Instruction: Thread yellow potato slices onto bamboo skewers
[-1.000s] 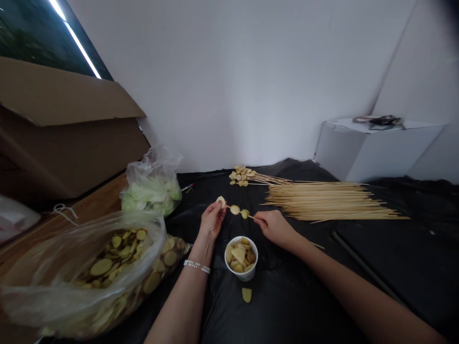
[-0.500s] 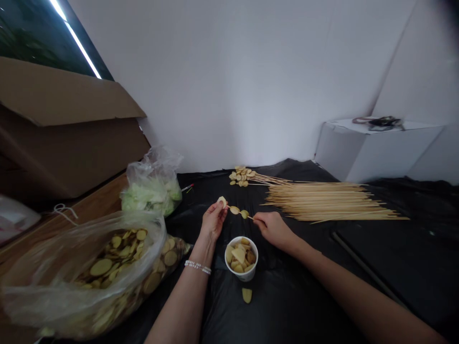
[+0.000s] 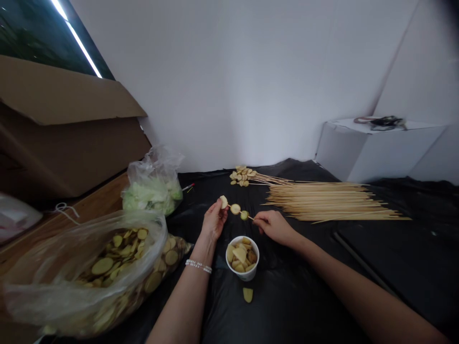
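Between finger and thumb my left hand (image 3: pixel 214 220) pinches a pale potato slice (image 3: pixel 224 202) at the tip of a wooden skewer. My right hand (image 3: pixel 273 225) is closed round the skewer (image 3: pixel 251 218) further down its length. Two more slices, a round one (image 3: pixel 235 209) and a greener-edged one (image 3: pixel 244 215), sit on the stick between my hands. Just below stands a white paper cup (image 3: pixel 255 272) filled with potato pieces (image 3: pixel 241 253). One loose piece (image 3: pixel 247 295) lies on the black sheet in front of the cup.
Bare skewers (image 3: pixel 330 201) lie in a wide row at right; loaded ones (image 3: pixel 243 176) lie at the back. To my left are an open plastic bag of slices (image 3: pixel 46 272), a bag of pale green vegetable (image 3: pixel 152 188) and a cardboard box (image 3: pixel 71 148). A white box (image 3: pixel 340 148) stands back right.
The slices on the skewer have turned so that the middle one faces me more. Both hands stay in nearly the same place.
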Demonstrator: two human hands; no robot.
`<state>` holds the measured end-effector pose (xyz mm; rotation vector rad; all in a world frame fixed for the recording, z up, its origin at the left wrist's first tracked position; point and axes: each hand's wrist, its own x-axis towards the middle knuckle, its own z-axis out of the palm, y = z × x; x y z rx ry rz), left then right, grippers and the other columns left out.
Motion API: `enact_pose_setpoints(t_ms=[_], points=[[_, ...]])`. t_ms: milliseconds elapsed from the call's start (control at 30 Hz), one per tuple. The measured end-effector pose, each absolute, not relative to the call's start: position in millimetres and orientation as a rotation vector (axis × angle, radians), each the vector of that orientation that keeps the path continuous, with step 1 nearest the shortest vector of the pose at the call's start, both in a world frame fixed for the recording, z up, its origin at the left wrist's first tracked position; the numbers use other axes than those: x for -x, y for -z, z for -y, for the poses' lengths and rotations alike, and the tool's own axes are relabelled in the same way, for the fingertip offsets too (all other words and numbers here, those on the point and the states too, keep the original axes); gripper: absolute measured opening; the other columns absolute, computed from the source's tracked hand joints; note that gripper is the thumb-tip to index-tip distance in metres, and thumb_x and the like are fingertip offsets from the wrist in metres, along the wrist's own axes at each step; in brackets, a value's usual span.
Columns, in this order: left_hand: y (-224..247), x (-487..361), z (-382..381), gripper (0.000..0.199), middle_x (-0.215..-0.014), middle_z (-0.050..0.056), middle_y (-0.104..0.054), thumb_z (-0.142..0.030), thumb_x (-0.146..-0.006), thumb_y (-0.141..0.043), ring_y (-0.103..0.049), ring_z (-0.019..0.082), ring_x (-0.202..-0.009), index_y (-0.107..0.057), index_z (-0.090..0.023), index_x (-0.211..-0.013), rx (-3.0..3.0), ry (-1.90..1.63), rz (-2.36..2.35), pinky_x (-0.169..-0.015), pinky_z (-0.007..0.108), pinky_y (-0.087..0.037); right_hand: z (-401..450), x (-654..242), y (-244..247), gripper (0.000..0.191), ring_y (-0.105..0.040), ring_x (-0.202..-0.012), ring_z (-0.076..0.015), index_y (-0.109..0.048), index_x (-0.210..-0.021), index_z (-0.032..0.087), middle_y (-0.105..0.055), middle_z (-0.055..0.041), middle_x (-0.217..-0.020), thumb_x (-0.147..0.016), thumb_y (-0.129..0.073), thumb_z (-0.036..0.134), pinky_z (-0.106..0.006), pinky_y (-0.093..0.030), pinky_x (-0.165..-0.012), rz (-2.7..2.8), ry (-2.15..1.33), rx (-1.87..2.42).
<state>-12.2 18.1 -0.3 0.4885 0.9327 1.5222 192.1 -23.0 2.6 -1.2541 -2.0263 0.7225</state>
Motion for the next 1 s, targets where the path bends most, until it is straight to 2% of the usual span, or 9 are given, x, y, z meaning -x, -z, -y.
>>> enact_pose_setpoints(t_ms=[100, 233, 500, 600, 800, 1000], points=[[0.1, 13.6, -19.1, 0.017, -0.065, 0.0, -0.063, -0.018, -0.065, -0.077, -0.053, 0.003, -0.048, -0.063, -0.012, -0.072, -0.481, -1.561, -0.953, -0.045, 0.012, -0.043, 23.0, -191.4, -1.7, 0.024, -0.053, -0.051, -0.0101, -0.066, -0.068, 0.016, -0.063, 0.0009, -0.055, -0.084, -0.049, 0.021, -0.02, -0.036, -0.054, 2.032, -0.729, 1.252], [1.1, 14.7, -19.7, 0.024, -0.066, 0.0, -0.062, -0.02, -0.058, -0.082, -0.052, 0.002, -0.048, -0.062, -0.01, -0.069, -0.53, -1.556, -0.929, -0.045, 0.011, -0.043, 22.8, -191.9, -1.2, 0.023, -0.054, -0.054, -0.0108, -0.065, -0.07, 0.016, -0.064, -0.0005, -0.059, -0.085, -0.049, 0.02, -0.02, -0.035, -0.056, 2.092, -0.634, 1.257], [3.7, 15.3, -20.7, 0.027, -0.064, -0.001, -0.06, -0.02, -0.054, -0.084, -0.05, 0.002, -0.048, -0.062, -0.01, -0.066, -0.581, -1.535, -0.924, -0.045, 0.012, -0.042, 26.6, -193.5, 1.2, 0.025, -0.06, -0.077, -0.015, -0.061, -0.08, 0.017, -0.066, -0.0065, -0.08, -0.091, -0.039, 0.02, -0.023, -0.036, -0.068, 2.25, -0.233, 1.305], [3.9, 13.4, -20.5, 0.027, -0.063, -0.001, -0.06, -0.02, -0.053, -0.084, -0.049, 0.002, -0.047, -0.062, -0.01, -0.066, -0.589, -1.522, -0.925, -0.044, 0.012, -0.042, 26.9, -193.7, 0.0, 0.024, -0.06, -0.073, -0.0144, -0.061, -0.079, 0.017, -0.066, -0.006, -0.078, -0.091, -0.04, 0.019, -0.022, -0.036, -0.066, 2.245, -0.272, 1.294], [4.5, 7.3, -18.2, 0.028, -0.061, -0.001, -0.059, -0.02, -0.053, -0.085, -0.05, 0.003, -0.048, -0.064, -0.01, -0.069, -0.606, -1.481, -0.906, -0.046, 0.012, -0.043, 24.8, -191.5, -0.4, 0.025, -0.055, -0.056, -0.0111, -0.063, -0.069, 0.016, -0.063, -0.0013, -0.061, -0.087, -0.045, 0.017, -0.02, -0.035, -0.057, 2.152, -0.54, 1.2], [4.5, 6.1, -17.3, 0.026, -0.063, -0.001, -0.06, -0.02, -0.054, -0.084, -0.05, 0.002, -0.049, -0.064, -0.011, -0.069, -0.574, -1.512, -0.947, -0.047, 0.012, -0.043, 23.8, -190.6, 3.2, 0.024, -0.056, -0.059, -0.0117, -0.065, -0.074, 0.016, -0.065, -0.0029, -0.066, -0.088, -0.046, 0.018, -0.021, -0.035, -0.059, 2.136, -0.444, 1.219]])
